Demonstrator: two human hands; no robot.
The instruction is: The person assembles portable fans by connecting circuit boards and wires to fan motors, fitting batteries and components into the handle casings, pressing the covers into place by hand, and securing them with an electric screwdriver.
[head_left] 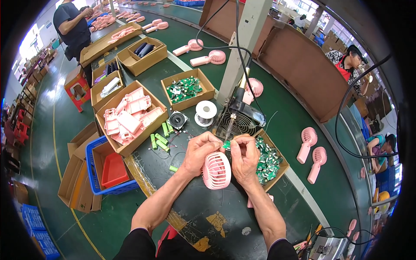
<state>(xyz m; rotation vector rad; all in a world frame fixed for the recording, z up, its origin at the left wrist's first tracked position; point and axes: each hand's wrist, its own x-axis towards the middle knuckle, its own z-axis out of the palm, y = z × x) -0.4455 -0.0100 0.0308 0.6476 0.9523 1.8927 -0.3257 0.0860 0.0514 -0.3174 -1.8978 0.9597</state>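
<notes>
My right hand (245, 159) is closed, pinching a small green circuit board (226, 145) between thumb and fingers. Facing it, my left hand (200, 152) is closed with its fingertips at the board's left edge; what they pinch is too small to make out. A pink round fan head (216, 170) with a slatted cage sits just below the fingers, between both hands, against the left one. Just above the board, a soldering iron (232, 118) held in a stand points its tip downward. Behind the stand's foot lies a round black grille (239, 125).
Left of my hands are green battery cells (162, 142), a white spool (206, 112) and a box of pink shells (130, 122). Boxes of circuit boards (185, 89) stand behind and to the right. Pink fans (308, 138) lie on the green belt; a grey post (243, 47) rises behind the iron.
</notes>
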